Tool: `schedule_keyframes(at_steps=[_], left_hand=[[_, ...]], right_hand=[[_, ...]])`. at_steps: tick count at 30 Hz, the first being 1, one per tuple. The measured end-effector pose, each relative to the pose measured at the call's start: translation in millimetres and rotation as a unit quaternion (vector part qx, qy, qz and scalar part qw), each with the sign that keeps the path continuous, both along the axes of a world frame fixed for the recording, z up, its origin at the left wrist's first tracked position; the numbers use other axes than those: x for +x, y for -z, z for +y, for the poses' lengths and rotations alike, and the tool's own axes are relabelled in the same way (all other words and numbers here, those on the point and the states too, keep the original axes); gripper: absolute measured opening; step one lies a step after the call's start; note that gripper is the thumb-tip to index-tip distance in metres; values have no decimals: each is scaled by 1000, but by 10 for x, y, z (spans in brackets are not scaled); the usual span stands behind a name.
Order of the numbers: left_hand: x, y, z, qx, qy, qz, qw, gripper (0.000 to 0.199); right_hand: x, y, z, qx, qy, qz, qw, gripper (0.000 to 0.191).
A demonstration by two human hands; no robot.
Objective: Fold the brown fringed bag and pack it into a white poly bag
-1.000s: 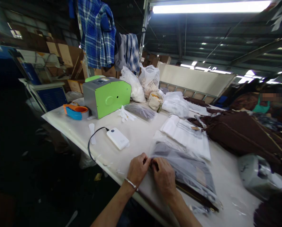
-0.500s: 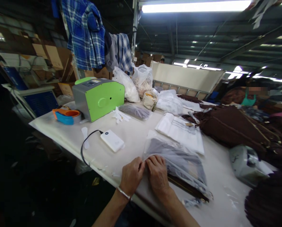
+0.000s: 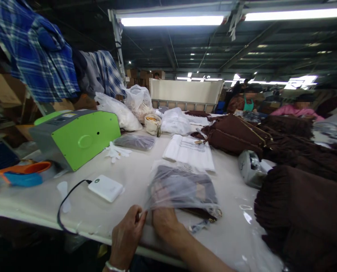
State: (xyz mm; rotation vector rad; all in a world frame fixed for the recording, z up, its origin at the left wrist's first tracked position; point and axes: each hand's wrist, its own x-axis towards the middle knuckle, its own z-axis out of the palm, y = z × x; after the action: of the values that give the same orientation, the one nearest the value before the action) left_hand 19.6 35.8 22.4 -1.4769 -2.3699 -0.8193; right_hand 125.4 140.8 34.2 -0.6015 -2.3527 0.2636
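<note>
Plastic bag (image 3: 182,187) now over right hand (image 3: 162,221), left hand (image 3: 127,236) beside.

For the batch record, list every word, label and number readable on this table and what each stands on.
No text can be read anywhere; each marking is too small or blurred:
Top panel of the green-and-grey machine: too small to read.
White power bank: small mark, too small to read.
Small tag on the folded white sheets: too small to read.
Tan card inside the clear plastic bag: too blurred to read.

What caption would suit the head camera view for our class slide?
Left hand at the edge of a clear plastic bag, right hand beneath it.
</note>
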Motion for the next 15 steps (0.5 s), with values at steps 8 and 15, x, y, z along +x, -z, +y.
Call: schedule_keyframes(at_steps=[8, 15], left_hand=[[808, -225, 219, -12, 305, -18, 952, 13], [1297, -178, 820, -162, 304, -5, 939, 20]], right_hand=[[1724, -284, 160, -137, 77, 87, 984, 19], [2487, -228, 775, -236, 218, 80, 944, 17]])
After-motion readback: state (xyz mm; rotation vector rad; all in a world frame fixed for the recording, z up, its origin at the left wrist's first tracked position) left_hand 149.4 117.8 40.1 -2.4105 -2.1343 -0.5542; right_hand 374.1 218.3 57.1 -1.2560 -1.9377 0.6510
